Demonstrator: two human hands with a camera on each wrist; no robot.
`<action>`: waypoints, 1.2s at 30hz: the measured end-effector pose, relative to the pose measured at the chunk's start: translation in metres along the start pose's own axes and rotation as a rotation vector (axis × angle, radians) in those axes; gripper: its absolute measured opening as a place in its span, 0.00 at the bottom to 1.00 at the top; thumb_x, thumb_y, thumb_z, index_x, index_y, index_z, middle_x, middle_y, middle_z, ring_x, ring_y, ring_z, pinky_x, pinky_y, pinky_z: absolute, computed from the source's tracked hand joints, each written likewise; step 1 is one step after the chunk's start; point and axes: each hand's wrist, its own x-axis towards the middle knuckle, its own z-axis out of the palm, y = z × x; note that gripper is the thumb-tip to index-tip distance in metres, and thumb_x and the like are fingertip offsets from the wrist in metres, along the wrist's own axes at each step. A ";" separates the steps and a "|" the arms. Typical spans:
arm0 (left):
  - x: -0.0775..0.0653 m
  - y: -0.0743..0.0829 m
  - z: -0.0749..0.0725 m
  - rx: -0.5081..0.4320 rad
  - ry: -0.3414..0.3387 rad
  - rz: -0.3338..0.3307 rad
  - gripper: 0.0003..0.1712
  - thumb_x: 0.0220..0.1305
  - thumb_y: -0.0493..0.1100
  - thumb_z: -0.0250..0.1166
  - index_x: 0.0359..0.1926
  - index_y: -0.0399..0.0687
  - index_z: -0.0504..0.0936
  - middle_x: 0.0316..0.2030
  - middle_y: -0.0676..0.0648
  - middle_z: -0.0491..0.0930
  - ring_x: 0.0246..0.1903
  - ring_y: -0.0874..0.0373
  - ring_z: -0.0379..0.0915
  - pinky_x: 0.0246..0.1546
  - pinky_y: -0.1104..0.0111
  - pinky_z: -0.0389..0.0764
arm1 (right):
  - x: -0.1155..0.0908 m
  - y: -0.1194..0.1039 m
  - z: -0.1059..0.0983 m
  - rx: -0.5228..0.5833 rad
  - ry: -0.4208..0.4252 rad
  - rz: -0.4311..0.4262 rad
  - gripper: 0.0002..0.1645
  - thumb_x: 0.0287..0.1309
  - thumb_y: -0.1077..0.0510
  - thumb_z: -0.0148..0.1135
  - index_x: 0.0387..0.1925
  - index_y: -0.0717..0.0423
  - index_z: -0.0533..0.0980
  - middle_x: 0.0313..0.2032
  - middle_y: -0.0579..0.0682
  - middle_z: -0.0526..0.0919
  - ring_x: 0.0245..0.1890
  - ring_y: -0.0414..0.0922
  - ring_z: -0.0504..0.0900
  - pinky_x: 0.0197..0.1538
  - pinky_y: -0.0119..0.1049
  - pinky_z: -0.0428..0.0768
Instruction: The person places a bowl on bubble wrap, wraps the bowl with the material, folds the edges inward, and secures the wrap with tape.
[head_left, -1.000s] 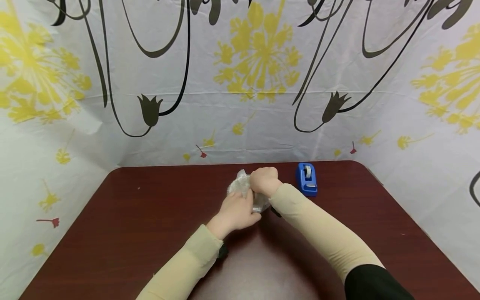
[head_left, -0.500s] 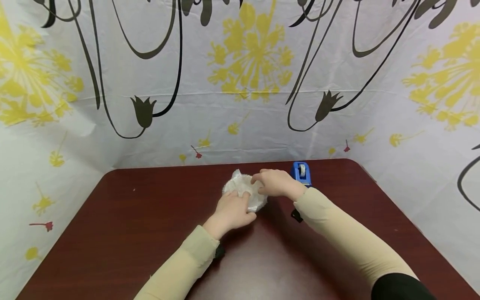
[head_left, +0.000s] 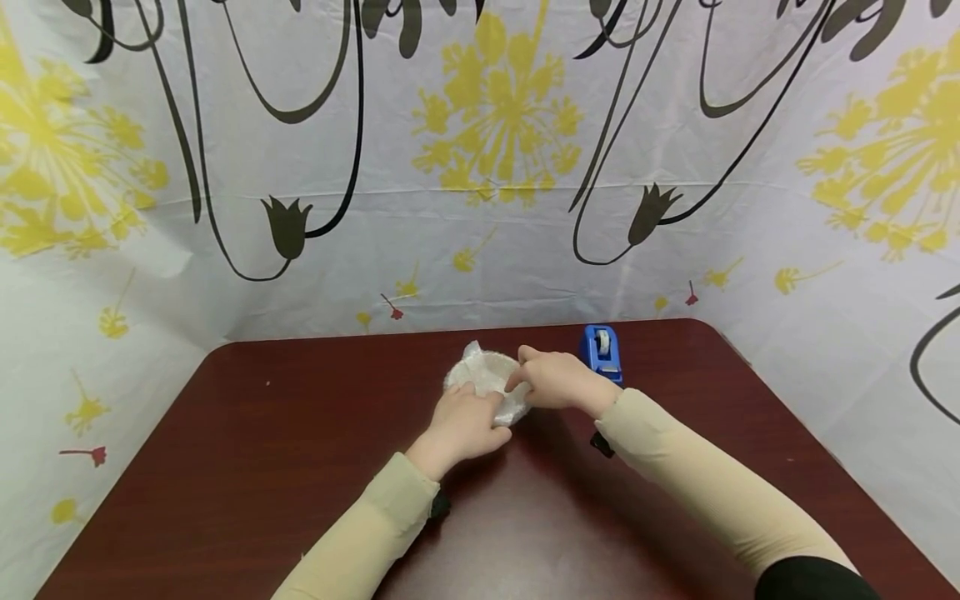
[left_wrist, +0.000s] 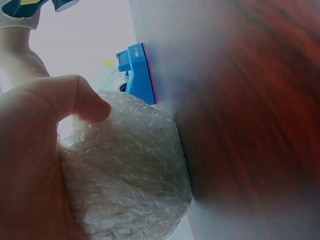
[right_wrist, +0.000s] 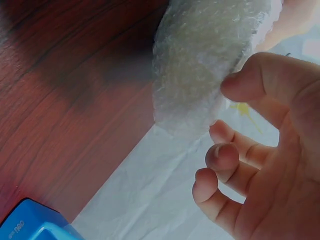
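Note:
A round, bowl-shaped thing in clear bubble wrap (head_left: 486, 371) stands near the back middle of the table, a loose corner of wrap sticking up at its far left. My left hand (head_left: 461, 422) holds its near left side, fingers over the rim; in the left wrist view the bent thumb (left_wrist: 92, 104) lies against the wrap. My right hand (head_left: 558, 381) is at the right side of the rim. The right wrist view has its thumb (right_wrist: 245, 82) on the wrap's edge, the index finger partly hidden behind it, and the other fingers curved apart from the bundle.
A blue tape dispenser (head_left: 602, 354) with a roll of tape stands just behind and right of the right hand. The dark red wooden table (head_left: 300, 450) ends at a patterned white cloth (head_left: 420, 250) hanging behind and at the sides.
My right hand, earlier curled over the bundle, has moved right and then slightly down to its right rim, uncovering the round top. My left hand has kept its hold.

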 end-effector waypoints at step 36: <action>0.024 0.031 0.002 0.124 -0.098 -0.226 0.40 0.65 0.63 0.55 0.68 0.41 0.68 0.47 0.43 0.82 0.50 0.43 0.71 0.51 0.52 0.70 | -0.029 0.016 0.022 0.284 0.056 -0.033 0.40 0.60 0.50 0.65 0.70 0.59 0.64 0.71 0.60 0.57 0.66 0.56 0.64 0.59 0.50 0.72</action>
